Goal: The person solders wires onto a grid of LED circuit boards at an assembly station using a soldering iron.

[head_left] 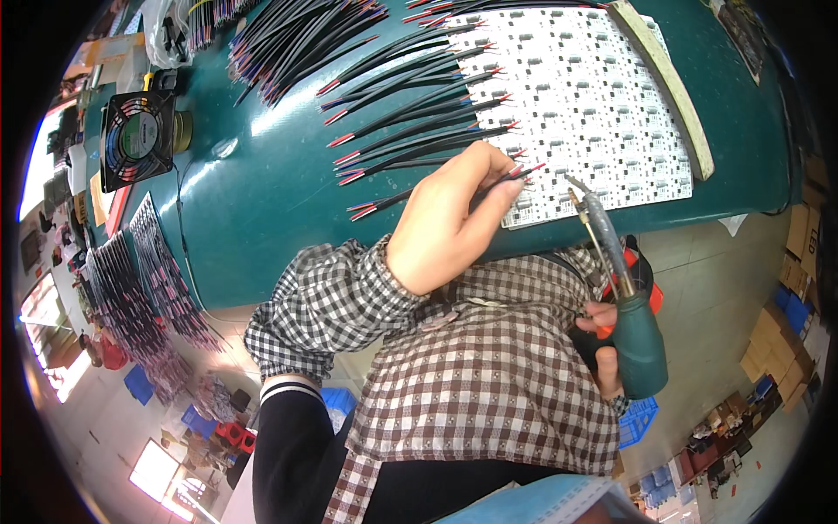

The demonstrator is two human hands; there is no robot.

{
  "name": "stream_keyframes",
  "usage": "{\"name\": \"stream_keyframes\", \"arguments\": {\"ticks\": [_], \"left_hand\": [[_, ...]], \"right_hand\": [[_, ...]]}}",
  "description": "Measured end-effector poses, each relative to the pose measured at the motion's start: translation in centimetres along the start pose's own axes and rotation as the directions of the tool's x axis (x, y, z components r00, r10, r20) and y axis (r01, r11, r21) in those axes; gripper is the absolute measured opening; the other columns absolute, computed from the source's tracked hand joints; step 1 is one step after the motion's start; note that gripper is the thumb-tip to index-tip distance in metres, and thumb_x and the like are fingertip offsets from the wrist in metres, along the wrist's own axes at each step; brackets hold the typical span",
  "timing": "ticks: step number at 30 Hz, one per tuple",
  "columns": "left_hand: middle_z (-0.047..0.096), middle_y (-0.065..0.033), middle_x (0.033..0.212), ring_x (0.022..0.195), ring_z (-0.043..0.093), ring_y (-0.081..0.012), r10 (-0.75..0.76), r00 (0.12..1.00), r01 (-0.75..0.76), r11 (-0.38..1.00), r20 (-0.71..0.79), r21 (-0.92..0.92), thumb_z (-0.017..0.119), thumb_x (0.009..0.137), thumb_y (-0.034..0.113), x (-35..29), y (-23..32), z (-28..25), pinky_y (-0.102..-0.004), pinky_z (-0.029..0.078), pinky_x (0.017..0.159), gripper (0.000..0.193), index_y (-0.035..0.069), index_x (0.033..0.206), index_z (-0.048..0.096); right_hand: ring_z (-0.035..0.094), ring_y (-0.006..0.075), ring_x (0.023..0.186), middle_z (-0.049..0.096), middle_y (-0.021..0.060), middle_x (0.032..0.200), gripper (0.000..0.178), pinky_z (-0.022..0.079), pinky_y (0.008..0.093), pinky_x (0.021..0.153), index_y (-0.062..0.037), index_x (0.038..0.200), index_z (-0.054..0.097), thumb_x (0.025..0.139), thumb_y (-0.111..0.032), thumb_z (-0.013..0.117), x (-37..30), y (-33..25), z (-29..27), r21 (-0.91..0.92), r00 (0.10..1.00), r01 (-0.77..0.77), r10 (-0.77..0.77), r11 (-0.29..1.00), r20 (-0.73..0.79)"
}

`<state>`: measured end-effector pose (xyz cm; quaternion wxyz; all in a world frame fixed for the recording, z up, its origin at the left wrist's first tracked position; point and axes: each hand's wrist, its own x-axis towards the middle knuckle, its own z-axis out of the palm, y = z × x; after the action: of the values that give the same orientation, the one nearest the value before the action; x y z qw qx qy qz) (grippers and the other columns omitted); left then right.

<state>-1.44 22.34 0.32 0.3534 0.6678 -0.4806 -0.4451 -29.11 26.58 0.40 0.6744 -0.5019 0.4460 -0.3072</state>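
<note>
My left hand (458, 214) pinches a thin black cable (384, 204) between thumb and fingertips. Its red-tipped wire end pokes out over the near left corner of a white circuit board panel (572, 194). More black cables (410, 112) lie in a row along the panel's left side, some ends overlapping it. In my right hand (604, 349) is a soldering iron with a green handle (642, 345), held upright beyond the table's near edge. Its metal tip and a bent tube beside it point toward the panel, apart from the pinched wire. The handle partly hides my right fingers.
A pale curved strip (668, 87) lies across the panel's right part. A thick bundle of cables (301, 44) sits at the far left of the green table (244, 244). A black fan (137, 140) stands near the left edge, and more cables (131, 293) hang there.
</note>
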Motion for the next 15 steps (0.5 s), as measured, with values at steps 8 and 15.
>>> {"name": "stream_keyframes", "arguments": {"ticks": [8, 15], "left_hand": [[0.059, -0.0088, 0.09, 0.077, 0.056, -0.0188, 0.297, 0.95, -0.251, 0.911, -0.098, 0.326, 0.062, 0.086, -0.004, -0.8, 3.1, -2.9, -0.0295, 0.046, 0.07, 0.011, -0.002, 0.097, 0.063], [0.064, -0.0076, 0.081, 0.066, 0.058, -0.0097, 0.123, 0.989, -0.11, 0.982, -0.078, 0.155, 0.07, 0.083, 0.0, -0.1, 0.2, -0.5, -0.0254, 0.048, 0.062, 0.04, -0.001, 0.118, 0.05]], "right_hand": [[0.057, 0.0305, 0.112, 0.054, 0.021, 0.12, 0.061, 0.055, 0.0399, 0.086, 0.0062, 0.126, 0.048, 0.091, -0.042, 0.061, -0.9, 1.7, -0.9, -0.021, 0.996, 0.03, -0.032, 0.999, -0.077], [0.056, 0.0279, 0.116, 0.053, 0.0214, 0.128, 0.068, 0.053, 0.0426, 0.09, 0.0019, 0.131, 0.046, 0.087, -0.046, 0.068, -0.4, 1.0, -0.8, 0.001, 1.0, -0.029, 0.029, 1.0, -0.011]]}}
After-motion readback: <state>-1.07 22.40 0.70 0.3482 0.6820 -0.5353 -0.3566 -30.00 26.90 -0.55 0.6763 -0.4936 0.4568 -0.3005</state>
